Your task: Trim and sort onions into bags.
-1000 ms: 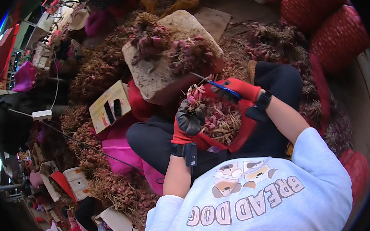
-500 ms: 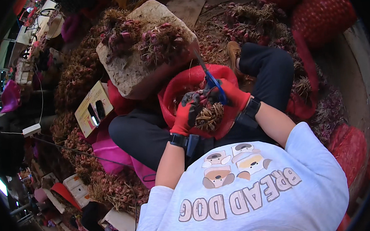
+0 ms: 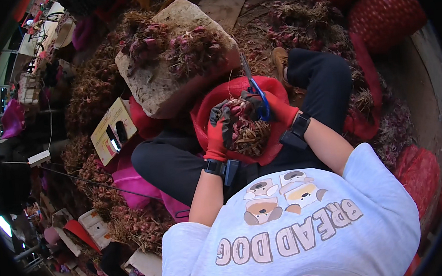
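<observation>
Over my lap, my left hand [image 3: 220,130], in a red glove with dark fingertips, is closed on a bunch of shallots [image 3: 250,135]. Its pinkish bulbs point away from me and its dry, tangled stalks hang toward me. My right hand [image 3: 275,107], gloved alike, grips blue-handled scissors [image 3: 265,102] whose blades point up and away. The dark right fingertips also touch the bulbs, though the glove partly hides the contact. Beneath both hands, a red mesh bag [image 3: 202,108] spreads between my crossed legs.
Ahead stands a pale, rough block [image 3: 149,94] bearing shallot bunches [image 3: 194,50]. More shallots [image 3: 305,22] are heaped around me. A dark phone-like device [image 3: 114,140] rests on a yellow board [image 3: 100,142] at left. Full red sacks [image 3: 386,13] stand at far right.
The shallot bunch has come up and turned, showing more of its bulbs between my hands. The scissors have swung more upright, and my left hand has shifted slightly.
</observation>
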Demonstrator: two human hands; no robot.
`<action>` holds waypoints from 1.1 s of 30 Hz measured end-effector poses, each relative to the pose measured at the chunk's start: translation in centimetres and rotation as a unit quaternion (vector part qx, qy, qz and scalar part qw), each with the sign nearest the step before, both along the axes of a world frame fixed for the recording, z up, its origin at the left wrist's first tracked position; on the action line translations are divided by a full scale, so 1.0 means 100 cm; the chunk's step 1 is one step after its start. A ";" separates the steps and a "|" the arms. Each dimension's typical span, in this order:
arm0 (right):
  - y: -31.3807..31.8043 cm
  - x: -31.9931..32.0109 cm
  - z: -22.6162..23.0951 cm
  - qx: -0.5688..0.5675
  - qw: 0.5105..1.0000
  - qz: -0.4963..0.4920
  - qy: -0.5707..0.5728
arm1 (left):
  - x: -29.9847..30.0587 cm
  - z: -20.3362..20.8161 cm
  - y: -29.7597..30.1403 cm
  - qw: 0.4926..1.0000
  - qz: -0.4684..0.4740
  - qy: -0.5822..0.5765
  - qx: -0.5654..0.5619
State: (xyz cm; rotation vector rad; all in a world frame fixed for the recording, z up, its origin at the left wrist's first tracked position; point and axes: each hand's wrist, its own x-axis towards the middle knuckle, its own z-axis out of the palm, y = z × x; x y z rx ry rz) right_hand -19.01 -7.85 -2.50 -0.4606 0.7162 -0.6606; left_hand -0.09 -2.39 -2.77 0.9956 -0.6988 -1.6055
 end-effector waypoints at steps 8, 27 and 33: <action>-0.002 -0.011 -0.013 -0.072 0.991 0.087 0.070 | -0.002 -0.006 0.007 0.974 -0.080 -0.167 -0.127; -0.003 0.006 -0.015 -0.413 0.816 0.047 0.402 | 0.023 -0.051 0.008 0.916 -0.033 0.400 0.010; 0.000 0.018 0.000 -0.320 0.913 0.007 0.252 | 0.024 -0.073 0.015 0.957 -0.002 0.289 0.015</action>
